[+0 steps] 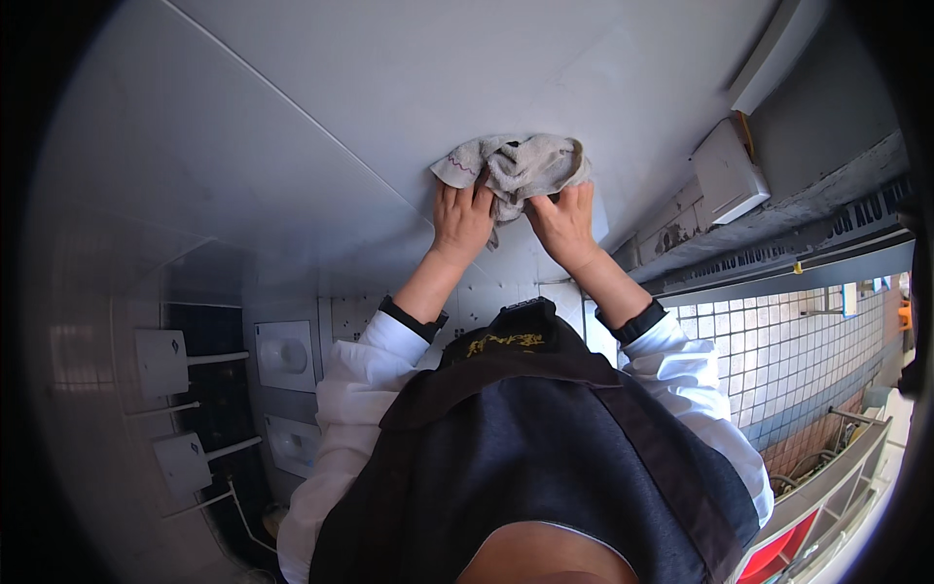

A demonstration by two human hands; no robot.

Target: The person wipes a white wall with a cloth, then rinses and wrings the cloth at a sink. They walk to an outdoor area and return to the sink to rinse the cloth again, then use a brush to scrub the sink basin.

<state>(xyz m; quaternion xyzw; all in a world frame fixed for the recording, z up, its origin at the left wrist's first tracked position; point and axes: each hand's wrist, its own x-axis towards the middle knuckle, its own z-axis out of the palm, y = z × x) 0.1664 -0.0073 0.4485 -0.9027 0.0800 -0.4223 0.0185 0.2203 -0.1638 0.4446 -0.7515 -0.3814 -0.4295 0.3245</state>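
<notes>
A crumpled grey-white terry cloth with a wavy stitched line near one edge is bunched against a smooth pale wall panel. My left hand grips its lower left part, fingertips partly covered by the folds. On the other side, my right hand holds the lower right edge between thumb and fingers. A corner of the cloth hangs down between the two hands. Both arms are stretched out in front of my chest, with white sleeves pushed up to dark cuffs.
White cisterns with pipes line the left side, near squat toilets in the floor. To the right, a white box with an orange cable is fixed above a window frame. Beyond it stands a tiled wall.
</notes>
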